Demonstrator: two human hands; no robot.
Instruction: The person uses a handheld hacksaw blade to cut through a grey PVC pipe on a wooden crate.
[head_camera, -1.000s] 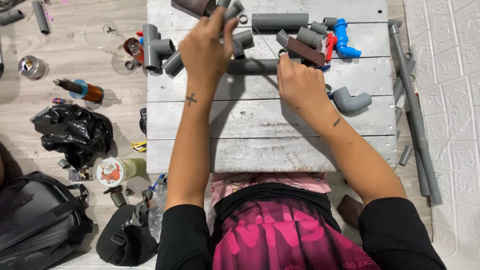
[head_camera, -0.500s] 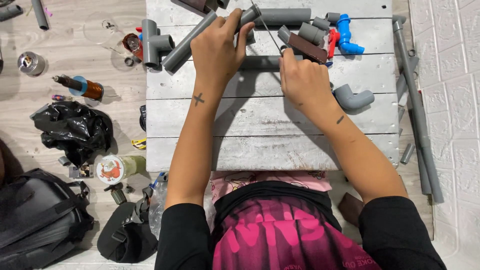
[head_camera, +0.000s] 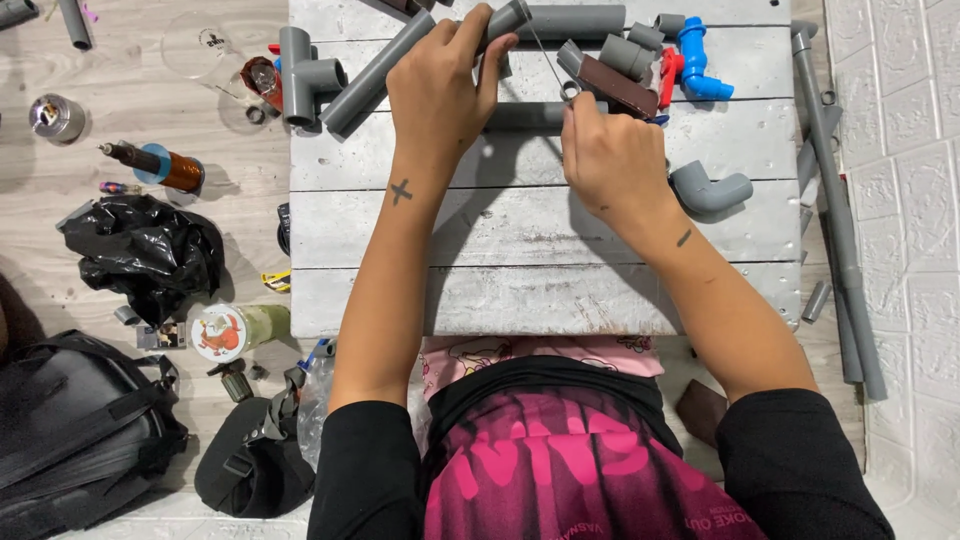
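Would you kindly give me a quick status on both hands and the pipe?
Left hand gripping long grey pipe, tilted. Right hand pinching thin blade beside it. Loose fittings crowd the board.

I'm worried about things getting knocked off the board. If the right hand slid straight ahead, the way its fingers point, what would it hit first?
Probably the dark brown flat piece lying just beyond the right hand, with the grey pipe fittings behind it. Height above the board is unclear, so the hand might pass over it.

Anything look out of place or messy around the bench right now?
Nothing damaged or spilled. Loose clutter lies on the floor left of the bench: a crumpled black bag, a tin on its side. The left hand holds a grey pipe tilted.
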